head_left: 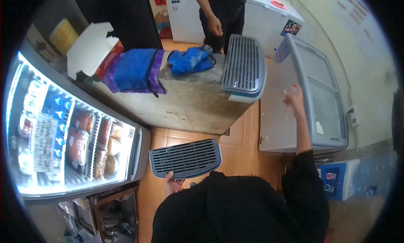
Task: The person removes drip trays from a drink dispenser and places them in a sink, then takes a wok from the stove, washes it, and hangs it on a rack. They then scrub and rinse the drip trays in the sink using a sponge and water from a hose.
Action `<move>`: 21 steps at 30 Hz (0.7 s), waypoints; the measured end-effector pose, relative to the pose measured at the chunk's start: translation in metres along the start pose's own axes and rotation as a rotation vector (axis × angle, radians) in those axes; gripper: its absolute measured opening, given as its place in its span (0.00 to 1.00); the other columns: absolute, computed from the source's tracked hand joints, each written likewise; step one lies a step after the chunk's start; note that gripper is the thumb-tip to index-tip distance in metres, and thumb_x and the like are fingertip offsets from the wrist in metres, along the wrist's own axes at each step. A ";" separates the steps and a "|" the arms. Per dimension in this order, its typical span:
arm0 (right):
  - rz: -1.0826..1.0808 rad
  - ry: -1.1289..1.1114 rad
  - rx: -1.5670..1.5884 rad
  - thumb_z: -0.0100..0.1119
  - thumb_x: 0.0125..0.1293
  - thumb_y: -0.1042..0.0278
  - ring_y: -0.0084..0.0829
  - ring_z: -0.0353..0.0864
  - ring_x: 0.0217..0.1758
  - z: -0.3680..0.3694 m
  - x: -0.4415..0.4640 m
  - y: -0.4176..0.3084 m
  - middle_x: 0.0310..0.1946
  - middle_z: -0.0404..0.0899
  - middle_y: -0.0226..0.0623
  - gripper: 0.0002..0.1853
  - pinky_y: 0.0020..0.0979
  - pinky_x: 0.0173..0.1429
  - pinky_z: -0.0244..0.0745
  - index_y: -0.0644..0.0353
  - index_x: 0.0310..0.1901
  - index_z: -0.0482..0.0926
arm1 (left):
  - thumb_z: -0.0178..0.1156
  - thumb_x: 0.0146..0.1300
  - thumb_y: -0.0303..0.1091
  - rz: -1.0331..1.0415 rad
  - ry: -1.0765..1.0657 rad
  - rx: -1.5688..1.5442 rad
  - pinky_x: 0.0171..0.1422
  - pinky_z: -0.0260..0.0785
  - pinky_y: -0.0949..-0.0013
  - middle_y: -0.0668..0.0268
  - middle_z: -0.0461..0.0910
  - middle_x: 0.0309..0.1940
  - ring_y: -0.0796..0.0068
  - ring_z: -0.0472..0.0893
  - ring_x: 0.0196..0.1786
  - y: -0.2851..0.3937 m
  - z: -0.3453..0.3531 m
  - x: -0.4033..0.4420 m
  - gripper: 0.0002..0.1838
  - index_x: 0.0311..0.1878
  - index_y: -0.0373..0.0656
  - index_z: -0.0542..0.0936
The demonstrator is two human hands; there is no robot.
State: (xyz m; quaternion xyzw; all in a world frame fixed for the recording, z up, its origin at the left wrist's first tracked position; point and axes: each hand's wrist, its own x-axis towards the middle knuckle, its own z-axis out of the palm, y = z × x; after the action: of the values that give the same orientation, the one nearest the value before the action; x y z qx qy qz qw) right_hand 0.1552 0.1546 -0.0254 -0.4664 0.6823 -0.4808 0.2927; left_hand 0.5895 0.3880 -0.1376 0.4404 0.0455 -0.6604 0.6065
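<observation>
My left hand (pixel 171 185) grips the near edge of a dark grey slatted grille (pixel 185 158), with the thumb on top. The grille is held level above the tiled floor. Out to the right, my right hand (pixel 293 97) is raised beside the white glass-topped chest freezer (pixel 282 112). Its fingers look apart and somewhat blurred, and I see nothing held in them. A second slatted grille (pixel 244 64), similar in look, lies on the right end of the counter (pixel 181 102).
Blue cloths (pixel 191 61) and a blue-purple folded cloth (pixel 134 70) lie on the counter, near a white-topped box (pixel 90 51). Behind it stands another person (pixel 223 15). A lit display fridge (pixel 75 137) is on the left; a blue-white cooler (pixel 338 180) sits at right.
</observation>
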 end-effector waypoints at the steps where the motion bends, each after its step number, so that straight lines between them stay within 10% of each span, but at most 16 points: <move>1: 0.071 -0.143 0.012 0.61 0.46 0.61 0.25 0.69 0.17 -0.001 0.019 -0.032 0.17 0.68 0.31 0.26 0.25 0.22 0.63 0.63 0.46 0.65 | 0.54 0.47 0.33 -0.006 -0.011 0.023 0.51 0.65 0.61 0.59 0.71 0.42 0.65 0.71 0.46 0.004 0.013 -0.012 0.22 0.47 0.39 0.65; 4: 0.126 -0.198 0.064 0.60 0.46 0.55 0.28 0.70 0.17 0.024 0.067 -0.074 0.16 0.69 0.33 0.22 0.26 0.21 0.65 0.65 0.37 0.72 | 0.53 0.47 0.33 0.006 -0.091 0.089 0.51 0.65 0.60 0.60 0.69 0.44 0.64 0.70 0.47 0.012 0.048 -0.041 0.21 0.46 0.41 0.65; 7: -0.268 -0.319 -0.089 0.56 0.48 0.60 0.25 0.67 0.14 0.038 0.117 -0.084 0.14 0.65 0.32 0.16 0.26 0.16 0.64 0.65 0.32 0.68 | 0.54 0.46 0.33 0.015 -0.120 0.045 0.50 0.65 0.59 0.60 0.68 0.45 0.64 0.70 0.48 0.010 0.049 -0.055 0.21 0.46 0.42 0.65; 8: 0.023 -0.268 0.145 0.56 0.48 0.61 0.24 0.68 0.15 0.044 0.076 -0.144 0.14 0.65 0.32 0.16 0.26 0.15 0.64 0.66 0.33 0.68 | 0.54 0.46 0.34 -0.014 -0.113 0.054 0.50 0.65 0.58 0.61 0.68 0.46 0.63 0.69 0.48 0.012 0.048 -0.059 0.21 0.46 0.43 0.65; 12: 0.029 -0.315 0.238 0.56 0.48 0.64 0.23 0.69 0.17 0.053 0.100 -0.157 0.16 0.67 0.32 0.16 0.25 0.19 0.68 0.66 0.35 0.67 | 0.56 0.45 0.35 -0.061 -0.090 0.048 0.50 0.64 0.58 0.62 0.68 0.45 0.63 0.68 0.48 0.021 0.047 -0.066 0.22 0.46 0.45 0.65; 17: -0.666 0.004 0.363 0.58 0.48 0.61 0.23 0.73 0.25 0.093 0.066 -0.163 0.25 0.73 0.32 0.15 0.23 0.27 0.67 0.62 0.33 0.71 | 0.56 0.44 0.34 -0.156 -0.020 0.004 0.53 0.61 0.55 0.61 0.66 0.46 0.62 0.66 0.50 0.040 0.040 -0.059 0.22 0.45 0.44 0.66; 21: -0.629 0.140 0.177 0.60 0.46 0.61 0.23 0.73 0.22 0.086 0.043 -0.170 0.21 0.73 0.32 0.14 0.24 0.28 0.67 0.63 0.30 0.73 | 0.54 0.47 0.33 -0.111 -0.117 0.025 0.54 0.62 0.58 0.56 0.67 0.44 0.61 0.69 0.48 0.061 0.044 -0.054 0.23 0.47 0.37 0.62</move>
State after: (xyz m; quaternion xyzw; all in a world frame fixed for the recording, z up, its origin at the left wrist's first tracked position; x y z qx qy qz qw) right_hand 0.2711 0.0647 0.1035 -0.5928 0.4789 -0.6360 0.1214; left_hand 0.6105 0.3870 -0.0476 0.4055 0.0260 -0.7181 0.5650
